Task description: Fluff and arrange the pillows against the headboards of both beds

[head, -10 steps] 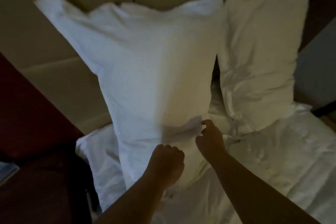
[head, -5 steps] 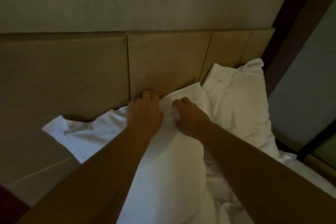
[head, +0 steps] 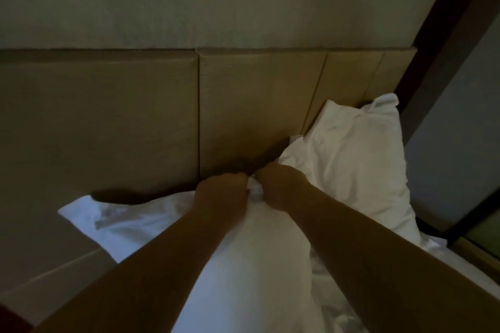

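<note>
Both arms stretched fwd, fists side by side. Left hand point(head: 220, 192) & right hand point(head: 281, 186) each w/ closed grip, bunching top edge of near pillow point(head: 243, 265). Pillow on bed, top at tan headboard point(head: 121, 121), long axis left-right. 2nd pillow point(head: 354, 159) leans upright to its right. No readable writing.

The bed point(head: 460, 278), dressed in rumpled white sheeting, carries two white pillows: the near pillow point(head: 243, 265) (propped against the tan headboard point(head: 135, 121)) and the far pillow point(head: 357, 159) beside it.
</note>
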{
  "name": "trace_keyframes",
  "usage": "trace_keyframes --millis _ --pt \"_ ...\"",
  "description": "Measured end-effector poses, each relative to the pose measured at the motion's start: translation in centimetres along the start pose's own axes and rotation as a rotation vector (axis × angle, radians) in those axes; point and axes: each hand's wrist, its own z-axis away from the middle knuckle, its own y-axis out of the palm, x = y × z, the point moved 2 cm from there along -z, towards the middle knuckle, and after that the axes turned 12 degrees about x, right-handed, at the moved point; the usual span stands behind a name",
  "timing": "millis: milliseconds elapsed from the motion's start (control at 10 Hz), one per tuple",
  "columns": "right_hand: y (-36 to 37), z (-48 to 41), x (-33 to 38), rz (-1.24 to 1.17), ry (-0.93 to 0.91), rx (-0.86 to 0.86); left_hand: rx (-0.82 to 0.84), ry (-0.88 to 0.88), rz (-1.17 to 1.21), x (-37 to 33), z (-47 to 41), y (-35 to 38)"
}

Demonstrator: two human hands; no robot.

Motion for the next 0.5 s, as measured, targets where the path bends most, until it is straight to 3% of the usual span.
trace_keyframes --millis 100,200,300,400,500 --pt "-3.6 0.9 -0.5 -0.036 0.009 -0.141 -0.154 0.062 0.019 -0.3 -0.7 -4.7" --pt "-7.1 1.1 -0.3 -0.004 0.016 -0.265 -0.178 0.043 0.007 0.5 -2.7 -7.8" --pt "-8.2 0.5 -0.2 0.016 0.044 -0.351 -0.137 0.192 0.084 1.8 -3.4 -8.3" --pt "-7.1 1.0 -0.3 -0.109 0.065 -0.283 -0.088 0.158 0.155 2.5 -4.0 -6.9" --pt "-5.7 2.1 0.1 -0.335 0.055 -0.323 -0.105 -0.043 0.216 1.9 -3.2 -5.4"
